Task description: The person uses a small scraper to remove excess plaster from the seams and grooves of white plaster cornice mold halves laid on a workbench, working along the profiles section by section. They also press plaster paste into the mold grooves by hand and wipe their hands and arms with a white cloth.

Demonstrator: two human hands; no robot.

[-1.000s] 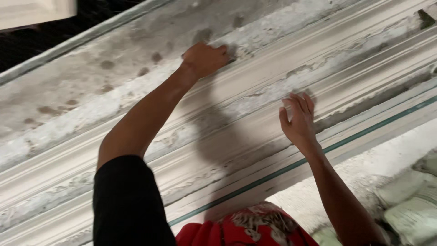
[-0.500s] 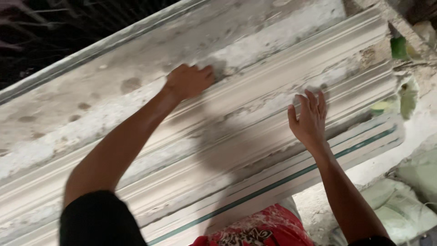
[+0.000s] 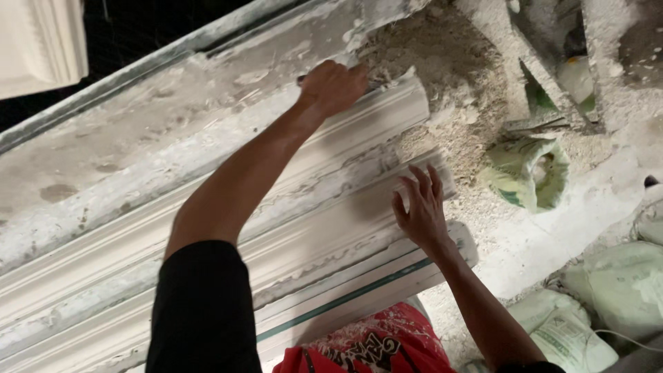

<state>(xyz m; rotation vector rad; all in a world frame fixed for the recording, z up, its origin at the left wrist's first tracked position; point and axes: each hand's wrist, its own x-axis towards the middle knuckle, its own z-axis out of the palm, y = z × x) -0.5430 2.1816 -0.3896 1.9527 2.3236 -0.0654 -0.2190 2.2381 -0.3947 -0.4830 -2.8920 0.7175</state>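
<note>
1. Left hand (image 3: 333, 86) is at about 12 o'clock in the pic. It is shut in a fist w/ a small dark tool poking out; can't tell what kind.
2. The fist rests on the far edge of the long white plaster moulding (image 3: 290, 207), near its end.
3. The moulding lies slanted, from 8 o'clock up to 2 o'clock, on a dusty, plaster-caked tabletop (image 3: 138, 131).
4. Right hand (image 3: 419, 207) is near the middle, a bit to 3 o'clock. It is open, fingers spread, palm flat on the moulding's end.
5. A thin green strip (image 3: 345, 298) runs along the near edge, at 6 o'clock.
6. Greenish sacks (image 3: 528, 171) lie on the floor at 3 o'clock, more at 4 to 5.
7. Red cloth (image 3: 373, 345) at 6 o'clock.
</note>
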